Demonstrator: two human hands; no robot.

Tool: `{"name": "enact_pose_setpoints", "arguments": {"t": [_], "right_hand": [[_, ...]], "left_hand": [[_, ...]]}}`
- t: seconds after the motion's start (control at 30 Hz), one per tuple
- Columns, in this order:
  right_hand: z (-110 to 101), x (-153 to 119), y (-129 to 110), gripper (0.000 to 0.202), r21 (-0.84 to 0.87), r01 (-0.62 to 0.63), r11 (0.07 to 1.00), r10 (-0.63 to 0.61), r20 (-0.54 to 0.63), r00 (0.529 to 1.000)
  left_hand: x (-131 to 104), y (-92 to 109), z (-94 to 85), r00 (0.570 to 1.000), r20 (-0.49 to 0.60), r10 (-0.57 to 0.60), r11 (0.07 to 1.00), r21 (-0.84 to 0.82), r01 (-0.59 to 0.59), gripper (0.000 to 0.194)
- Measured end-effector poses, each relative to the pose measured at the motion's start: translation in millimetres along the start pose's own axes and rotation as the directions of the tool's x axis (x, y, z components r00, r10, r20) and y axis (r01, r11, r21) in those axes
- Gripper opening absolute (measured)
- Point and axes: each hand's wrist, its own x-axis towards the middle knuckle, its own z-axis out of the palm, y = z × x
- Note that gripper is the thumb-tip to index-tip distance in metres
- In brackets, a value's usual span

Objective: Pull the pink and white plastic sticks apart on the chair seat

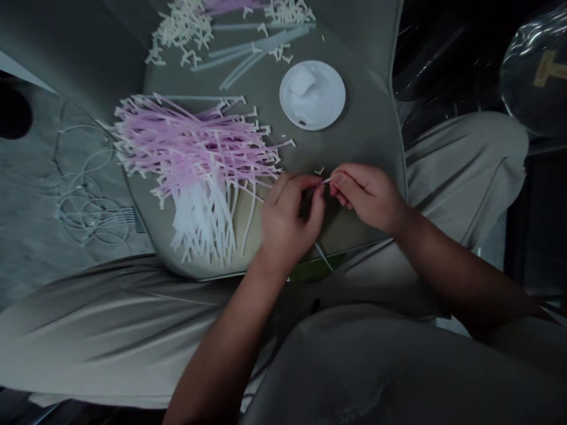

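Observation:
Between my two hands runs a thin purple tube with a pale end. My left hand (293,209) is closed round its purple part, and my right hand (365,193) pinches the pale tip between thumb and fingers. Just above the fingers, a small white connector (319,171) lies on the grey seat (363,124). To the left of my left hand is a large heap of purple tubes (195,139) with white ends. White tubes (204,218) fan out below that heap.
Up the seat are a round white dish (328,109) holding a white lump, long clear tubes (261,46) and a pile of white connectors (183,29). Coiled thin tubing (91,218) is on the floor at left. My legs flank the seat.

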Motion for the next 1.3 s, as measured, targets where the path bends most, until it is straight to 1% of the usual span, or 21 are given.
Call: {"name": "enact_pose_setpoints", "arguments": {"t": [0.13,0.2,0.37,0.6,0.8,0.97,1.13,1.3], "right_hand": [[-0.4,0.7,-1.4,0.033,-0.014,0.012,1.0,-0.012,0.006,1.0],[-0.6,1.1,-1.8,0.031,-0.032,0.019,0.999,-0.019,0.011,1.0],[-1.1,1.4,-1.6,0.031,-0.053,0.029,0.998,-0.028,0.024,0.999],[-1.8,1.1,-0.7,0.032,-0.006,0.017,1.0,-0.017,0.041,0.999],[-3.4,1.8,-1.6,0.03,0.001,0.023,1.0,-0.023,0.052,0.998],[-4.0,1.3,-1.4,0.03,0.023,0.047,0.999,-0.049,0.065,0.997],[-6.2,0.9,-1.9,0.03,0.036,0.064,0.997,-0.067,0.086,0.994],[-8.7,1.3,-3.1,0.031,0.019,0.06,0.998,-0.062,0.114,0.992]], "left_hand": [[0.0,2.4,2.0,0.998,-0.02,-0.052,0.997,-0.064,0.05,0.001],[0.7,3.8,2.5,0.998,-0.023,-0.066,0.995,-0.078,0.064,0.002],[1.3,4.4,4.2,0.996,-0.045,-0.074,0.994,-0.084,0.07,0.003],[0.6,3.0,6.0,0.995,-0.045,-0.088,0.986,-0.148,0.081,0.003],[0.0,2.1,7.9,0.994,-0.057,-0.094,0.979,-0.187,0.082,0.003],[-1.2,0.1,9.8,0.994,-0.054,-0.098,0.966,-0.243,0.082,0.002],[0.0,-0.6,7.2,0.998,-0.042,-0.043,0.974,-0.226,0.033,0.001],[0.3,-2.2,1.1,0.996,0.009,0.089,0.989,-0.119,-0.087,0.006]]}}
